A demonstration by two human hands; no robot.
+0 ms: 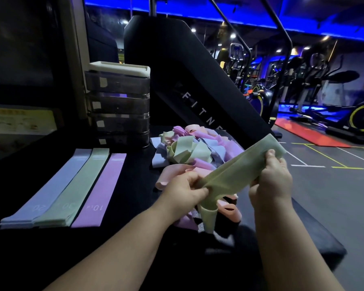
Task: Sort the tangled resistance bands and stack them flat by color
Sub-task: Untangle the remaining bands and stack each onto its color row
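Above the table edge (309, 219), left hand (184, 191) and right hand (274, 180) pinch 1 green band (237, 168).

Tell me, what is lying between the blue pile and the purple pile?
The flat green pile lies between the blue pile and the purple pile, seen in the head view.

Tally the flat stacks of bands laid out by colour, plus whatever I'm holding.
Blue stack: 1
Green stack: 1
Purple stack: 1
Green band, held by left hand and right hand: 1
Total: 3 stacks and 1 held band
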